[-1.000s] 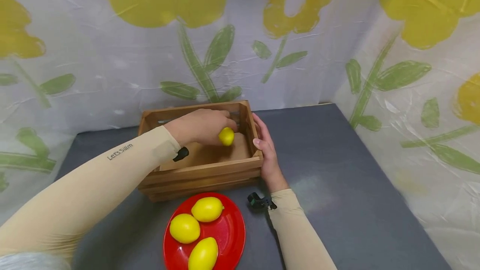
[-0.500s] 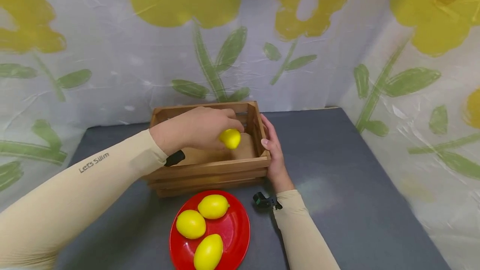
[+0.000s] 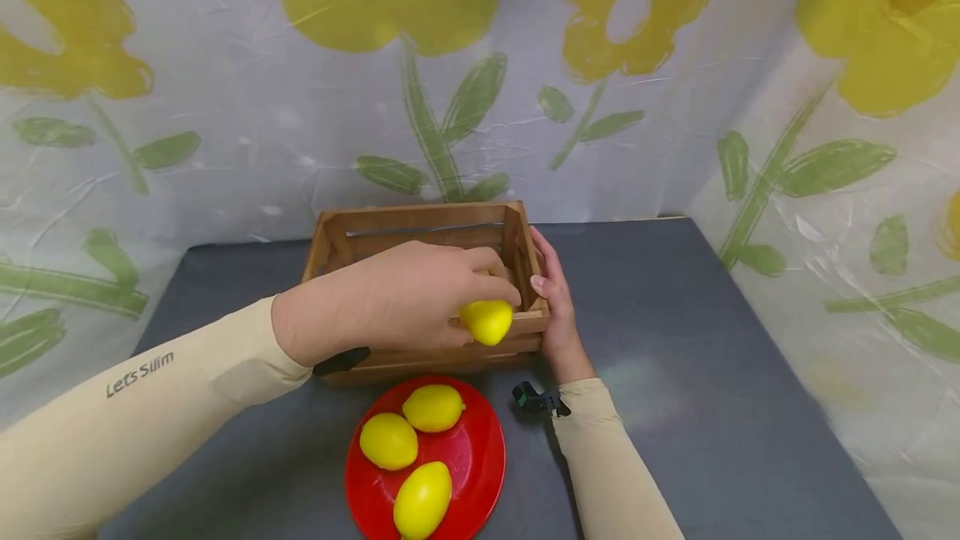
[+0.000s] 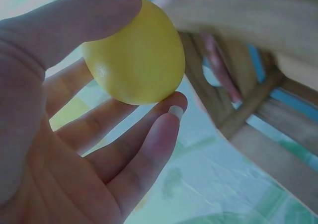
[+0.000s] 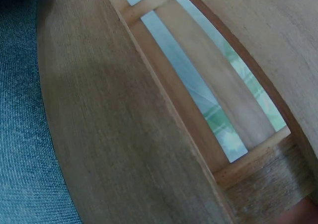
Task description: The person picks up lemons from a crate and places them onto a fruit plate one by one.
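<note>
My left hand (image 3: 393,294) pinches a yellow lemon (image 3: 487,323) between thumb and fingers, above the front rim of the slatted wooden crate (image 3: 423,213). The left wrist view shows the thumb lying over this lemon (image 4: 141,55) and the fingertips beneath it. On the crate's right side, my right hand (image 3: 558,315) grips the end wall, thumb on the near corner and fingers along the outside. In the right wrist view, wooden slats (image 5: 104,105) fill most of the picture. My left hand and forearm hide part of the crate's inside.
In front of the crate lies a red plate (image 3: 480,457) with three lemons, among them one lemon (image 3: 422,500) nearest me. All stand on a dark grey table (image 3: 675,373). Behind and to the right hangs a sheet (image 3: 315,132) printed with yellow flowers.
My left hand has come up and toward me out of the crate's inside with the lemon, to over the front rim. My right hand stays on the crate. The head view has shifted slightly.
</note>
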### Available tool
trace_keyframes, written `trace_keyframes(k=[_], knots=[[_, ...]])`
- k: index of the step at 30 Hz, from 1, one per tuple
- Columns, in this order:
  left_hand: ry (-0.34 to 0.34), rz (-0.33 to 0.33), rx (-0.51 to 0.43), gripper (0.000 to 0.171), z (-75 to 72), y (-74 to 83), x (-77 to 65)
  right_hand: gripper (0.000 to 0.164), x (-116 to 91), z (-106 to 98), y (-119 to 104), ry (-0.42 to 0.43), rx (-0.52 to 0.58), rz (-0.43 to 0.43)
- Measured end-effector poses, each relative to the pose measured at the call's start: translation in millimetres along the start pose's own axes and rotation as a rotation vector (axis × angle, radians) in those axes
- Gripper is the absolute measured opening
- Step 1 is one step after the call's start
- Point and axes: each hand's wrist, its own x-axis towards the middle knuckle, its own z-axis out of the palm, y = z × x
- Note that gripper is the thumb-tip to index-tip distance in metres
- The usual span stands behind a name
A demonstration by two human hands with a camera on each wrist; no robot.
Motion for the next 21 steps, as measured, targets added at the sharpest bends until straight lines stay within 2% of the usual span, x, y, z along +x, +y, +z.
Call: trace_keyframes(k=[8, 11, 15, 21], knots=[[-0.028, 0.090, -0.025, 0.051, 9.6, 26.6, -13.4, 0.073, -1.8, -0.7, -0.1, -0.031, 0.064, -0.008], [-0.053, 0.104, -0.027, 0.051, 17.5, 34.5, -17.7, 0.073, -2.3, -0.7, 0.2, -0.028, 0.030, -0.008], [-0.090, 0.099, -0.011, 0.050, 33.5, 41.2, -24.4, 0.073, -1.9, 0.2, 0.4, -0.019, -0.006, -0.006], [-0.112, 0.095, 0.010, 0.049, 65.1, 45.5, -31.1, 0.075, -0.4, 3.3, 0.4, -0.002, 0.022, -0.007]])
